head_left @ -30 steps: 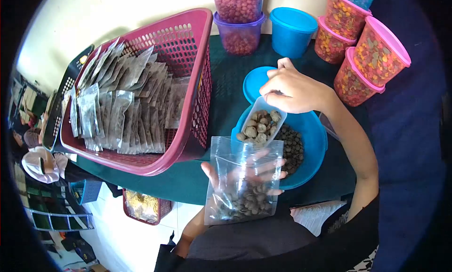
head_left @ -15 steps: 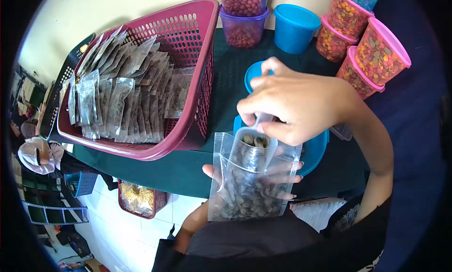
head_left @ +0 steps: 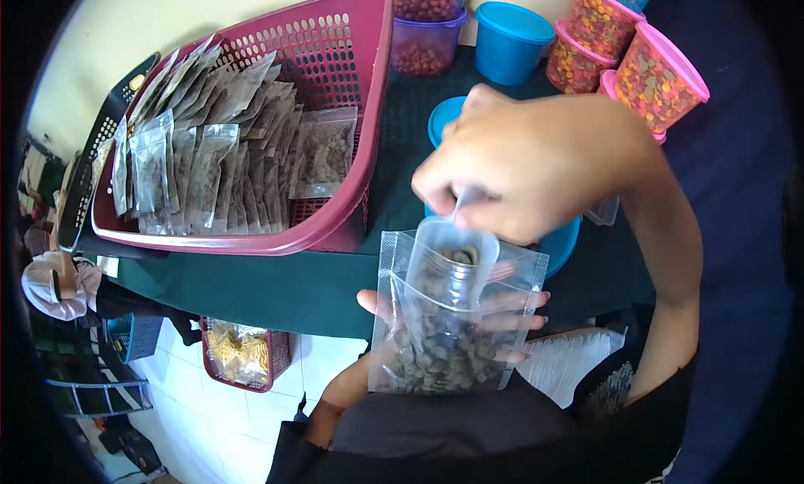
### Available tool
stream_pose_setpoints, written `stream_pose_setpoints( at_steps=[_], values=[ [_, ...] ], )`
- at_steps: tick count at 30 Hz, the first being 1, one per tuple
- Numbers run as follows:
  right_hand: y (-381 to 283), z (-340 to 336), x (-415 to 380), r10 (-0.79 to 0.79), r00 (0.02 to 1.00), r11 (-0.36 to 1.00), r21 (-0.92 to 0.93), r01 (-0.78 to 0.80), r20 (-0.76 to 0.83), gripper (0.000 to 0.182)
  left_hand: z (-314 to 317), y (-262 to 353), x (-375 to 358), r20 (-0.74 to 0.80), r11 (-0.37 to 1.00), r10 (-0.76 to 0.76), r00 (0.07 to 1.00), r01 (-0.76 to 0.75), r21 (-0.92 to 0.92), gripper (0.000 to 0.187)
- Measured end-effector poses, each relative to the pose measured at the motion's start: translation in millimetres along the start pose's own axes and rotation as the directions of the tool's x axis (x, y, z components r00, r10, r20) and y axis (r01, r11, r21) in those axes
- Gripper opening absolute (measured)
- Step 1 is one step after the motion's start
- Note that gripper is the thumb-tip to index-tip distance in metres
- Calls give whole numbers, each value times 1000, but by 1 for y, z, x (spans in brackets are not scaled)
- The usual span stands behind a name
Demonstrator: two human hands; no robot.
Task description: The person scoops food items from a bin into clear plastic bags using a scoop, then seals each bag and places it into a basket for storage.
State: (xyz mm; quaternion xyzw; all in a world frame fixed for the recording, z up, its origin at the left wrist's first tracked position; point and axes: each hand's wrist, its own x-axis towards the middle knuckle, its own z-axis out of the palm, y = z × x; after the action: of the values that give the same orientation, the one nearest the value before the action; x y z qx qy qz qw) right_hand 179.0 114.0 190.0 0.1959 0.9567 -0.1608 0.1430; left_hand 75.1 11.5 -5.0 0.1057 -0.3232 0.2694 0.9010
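Note:
My right hand (head_left: 536, 170) is closed round the handle of a translucent plastic scoop (head_left: 425, 254). The scoop tips down into the mouth of a clear zip bag (head_left: 394, 333), with a few small dark greenish-brown pieces still in it. More of these dark pieces (head_left: 444, 358) fill the lower part of the bag. From behind, my left hand (head_left: 523, 322) supports the bag, its thumb at the left edge and its fingers showing through and past the right edge. A blue tub (head_left: 563, 248) is partly hidden behind my right hand and the bag.
A maroon basket (head_left: 335, 224) packed with filled bags (head_left: 209, 166) stands on the dark green table at left. Lidded tubs, including a blue tub (head_left: 512, 48) and pink-lidded tubs (head_left: 662, 74), line the back. Empty bags (head_left: 569, 358) lie by my lap. Another person (head_left: 59, 287) is at far left.
My right hand has tilted the scoop more steeply into the bag, and fewer pieces show in the scoop. The view has shifted slightly, so the basket and tubs appear higher.

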Motion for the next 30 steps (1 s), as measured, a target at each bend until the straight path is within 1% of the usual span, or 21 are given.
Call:
stream_pose_setpoints(
  at_steps=[1, 2, 3, 4, 6, 8, 9, 12, 14, 15, 16, 17, 18, 19, 20, 21, 22, 24, 26, 28, 30],
  values=[
    [0, 0, -3, 68, 995, 998, 10, -68, -69, 4, 2, 1, -1, -24, 1000, -3, 1000, 3, -3, 131],
    [-2, 1, -4, 73, 995, 997, 11, -72, -68, 4, 5, 1, -2, -48, 1000, -4, 999, 4, -6, 131],
    [-6, 3, -5, 43, 999, 999, 4, -43, -30, 4, 14, -3, 0, -131, 997, 75, 989, -72, 29, 134],
    [-9, 7, -6, 13, 1000, 1000, 0, -13, 9, 3, 13, -4, 0, -131, 997, 75, 989, -72, 25, 134],
    [-10, 21, -6, -31, 999, 999, 38, 33, -42, 3, 7, -6, -1, -53, 997, 61, 997, -58, 54, 133],
    [-8, 21, -9, -50, 997, 998, 46, 53, -59, 4, 6, -11, -2, -106, 999, 40, 994, -39, 9, 134],
    [-7, 12, -13, 59, 997, 998, 27, -61, 57, 4, 7, -14, 0, -85, 997, 73, 994, -73, 0, 134],
    [-8, 17, -23, 37, 999, 998, 49, -37, 3, 4, 9, -15, 0, -85, 995, 96, 992, -96, 8, 134],
    [-10, 21, -22, 11, 999, 996, 92, -16, 52, 4, 6, -10, -3, -220, 990, -74, 973, 98, 100, 132],
    [-9, 18, -25, 17, 997, 998, 66, -22, 69, 4, 11, -12, -4, -287, 990, -57, 956, 92, 110, 129],
    [-9, 16, -29, 23, 996, 999, 41, -27, 87, 4, 6, -18, -10, -286, 989, -53, 957, 89, 114, 129],
    [-6, 15, -34, 57, 997, 993, 99, -62, 55, 4, 4, -22, -11, -321, 998, 51, 946, -64, -29, 127],
    [-7, 15, -37, 52, 997, 994, 91, -57, 57, 4, 3, -23, -9, -365, 962, 148, 919, -220, -163, 125],
    [-9, 16, -39, 18, 998, 998, 66, -22, 66, 5, 11, -29, -9, -373, 920, 265, 889, -348, -178, 114],
    [-10, 18, -41, -18, 997, 999, 41, 15, 76, 6, 11, -31, -16, -367, 920, 273, 889, -353, -170, 114],
    [-7, 27, -42, -44, 999, 996, 77, 44, -2, 6, 9, -36, -30, -543, 934, 355, 761, -304, 186, 108],
    [-5, 27, -46, -54, 999, 996, 74, 54, -1, 6, 8, -40, -37, -647, 853, 484, 589, -153, 499, 104],
    [0, 25, -53, -43, 998, 998, 32, 45, -47, 6, 10, -40, -39, -629, 848, 494, 600, -171, 502, 104],
    [1, 33, -52, -118, 990, 993, -5, 118, -81, 7, 8, -47, -37, -597, 846, 497, 630, -197, 496, 104],
    [-5, 40, -48, -76, 994, 991, 121, 65, 85, 7, 5, -53, -35, -566, 848, 493, 661, -217, 484, 105],
    [-7, 27, -52, -110, 991, 990, 94, 103, 75, 7, 3, -55, -30, -538, 854, 482, 692, -234, 464, 105]
  ],
)
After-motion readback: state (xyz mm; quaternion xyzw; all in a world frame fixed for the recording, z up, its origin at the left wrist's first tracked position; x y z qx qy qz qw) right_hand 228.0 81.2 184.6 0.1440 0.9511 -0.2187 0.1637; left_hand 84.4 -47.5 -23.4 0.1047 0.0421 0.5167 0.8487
